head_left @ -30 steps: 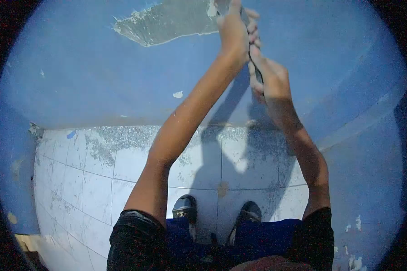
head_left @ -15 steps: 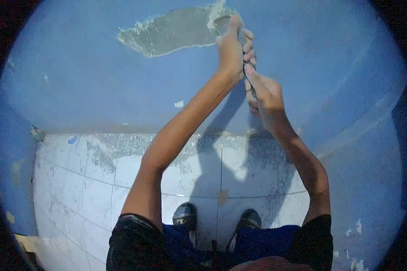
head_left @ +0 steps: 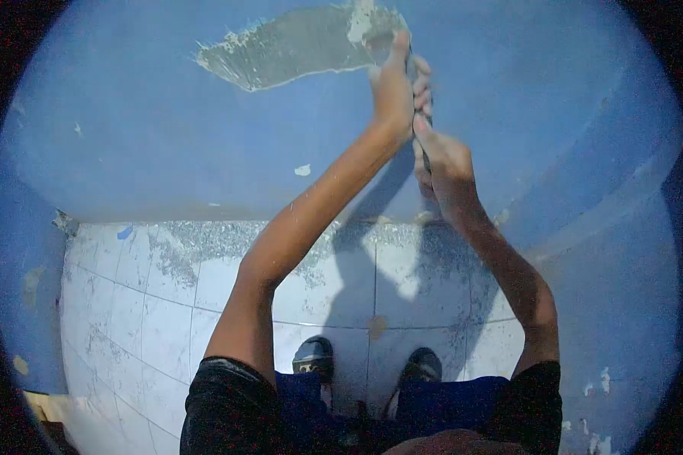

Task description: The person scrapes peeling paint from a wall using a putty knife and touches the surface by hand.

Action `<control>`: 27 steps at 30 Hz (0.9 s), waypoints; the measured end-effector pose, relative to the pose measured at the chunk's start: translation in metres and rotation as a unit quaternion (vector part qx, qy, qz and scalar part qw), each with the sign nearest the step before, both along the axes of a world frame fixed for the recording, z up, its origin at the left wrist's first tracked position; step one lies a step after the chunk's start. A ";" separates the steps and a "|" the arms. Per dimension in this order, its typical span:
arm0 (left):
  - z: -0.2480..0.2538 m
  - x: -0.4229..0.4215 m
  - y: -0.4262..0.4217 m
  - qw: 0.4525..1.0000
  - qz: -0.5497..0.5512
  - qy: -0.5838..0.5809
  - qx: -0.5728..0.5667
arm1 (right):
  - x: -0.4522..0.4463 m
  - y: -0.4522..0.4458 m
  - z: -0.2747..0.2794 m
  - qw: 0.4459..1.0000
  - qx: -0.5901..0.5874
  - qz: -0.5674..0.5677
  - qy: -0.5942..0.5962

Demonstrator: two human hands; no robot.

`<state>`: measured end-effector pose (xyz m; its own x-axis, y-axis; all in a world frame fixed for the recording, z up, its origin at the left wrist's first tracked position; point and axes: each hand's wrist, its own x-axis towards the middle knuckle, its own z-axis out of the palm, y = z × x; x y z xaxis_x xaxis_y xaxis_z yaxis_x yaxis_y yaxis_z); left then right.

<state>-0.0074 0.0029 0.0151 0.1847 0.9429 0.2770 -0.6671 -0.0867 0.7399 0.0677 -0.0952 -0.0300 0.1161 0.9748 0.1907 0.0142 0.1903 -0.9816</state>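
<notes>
A dark, narrow scraping tool [head_left: 412,70] is held against the blue wall [head_left: 167,144], its blade end at the right edge of a bare grey patch [head_left: 296,49]. My left hand [head_left: 396,89] wraps round its upper part, thumb pointing up toward the patch. Lower and to the right, my right hand [head_left: 444,163] closes round the lower part of the same tool. The patch has ragged, pale peeling paint along its borders. The blade is partly hidden by my left thumb and blurred.
White floor tiles [head_left: 311,292] with paint flakes and dust lie below the wall. My shoes [head_left: 313,356] stand on them. A blue side wall [head_left: 622,318] rises at the right, another [head_left: 23,250] at the left. A blue chip [head_left: 125,232] lies on the floor.
Both hands and the tool came down from the top edge of the view, then shifted only slightly. More of the grey patch's upper right end shows than a second ago.
</notes>
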 end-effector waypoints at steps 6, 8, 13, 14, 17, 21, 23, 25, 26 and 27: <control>0.047 -0.013 0.001 0.997 -0.007 -0.070 0.044 | -0.009 0.017 0.032 0.999 0.001 0.026 0.035; 0.020 -0.016 0.007 0.997 -0.004 0.032 0.073 | -0.014 0.019 0.018 0.997 0.003 0.040 0.059; -0.042 -0.030 0.003 0.981 -0.098 0.169 0.007 | 0.001 0.008 -0.050 0.996 -0.064 0.048 0.025; -0.047 -0.035 0.008 0.980 -0.120 0.154 0.028 | 0.006 0.008 -0.052 0.997 -0.064 0.030 0.010; -0.041 -0.039 0.003 0.980 -0.119 0.158 0.037 | 0.010 0.001 -0.041 0.996 -0.082 0.026 0.033; -0.038 -0.034 0.001 0.977 -0.125 0.153 0.076 | 0.009 -0.003 -0.040 0.995 -0.068 0.037 0.061; -0.039 -0.026 0.003 0.980 -0.117 0.127 0.097 | 0.007 -0.003 -0.035 0.995 -0.065 0.039 0.069; -0.038 -0.022 0.003 0.985 -0.082 0.115 0.100 | 0.005 0.000 -0.038 0.994 -0.069 0.049 0.074; -0.037 -0.020 0.003 0.987 -0.064 0.109 0.102 | 0.003 0.002 -0.039 0.993 -0.070 0.054 0.076; -0.038 -0.018 0.000 0.989 -0.047 0.107 0.086 | 0.001 0.001 -0.042 0.993 -0.065 0.060 0.081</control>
<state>-0.0255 0.0032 -0.0224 0.3416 0.8612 0.3764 -0.5079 -0.1678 0.8449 0.0687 -0.0939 -0.0716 0.0157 0.9986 0.0513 -0.1607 0.0531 -0.9856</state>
